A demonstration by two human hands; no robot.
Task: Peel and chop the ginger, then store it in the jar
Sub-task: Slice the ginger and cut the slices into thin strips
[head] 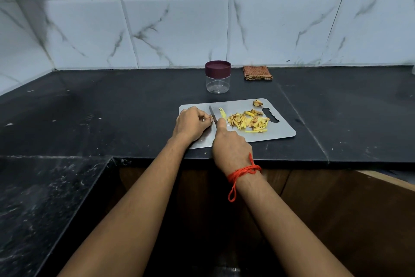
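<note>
Ginger strips [249, 121], pale yellow and cut thin, lay in a loose heap near the middle of a grey cutting board [278, 134], just left of the board's handle slot. A few brownish scraps [257, 103] sat apart from the heap at the board's far right corner. The board rested on a black worktop [112, 108], close to its front edge. At the left end of the board, the left grip [193, 124] was curled, its fingertips pinching a small ginger piece [211, 120] against the board. The right grip [231, 148] was wrapped round the handle of a knife [213, 116], forefinger stretched forward. The narrow blade pointed away from the person and stood right beside the pinched piece. A single yellow sliver [222, 112] showed just right of the blade; whether it lay on the board or clung to the finger could not be told. A red thread [243, 171] was tied round the right wrist. Behind the board, well apart from it, stood the clear jar [217, 84], upright and with nothing inside. Its maroon lid [217, 67] was on. To its right, against the marbled wall tiles [179, 29], lay a folded checked cloth [257, 72].
</note>
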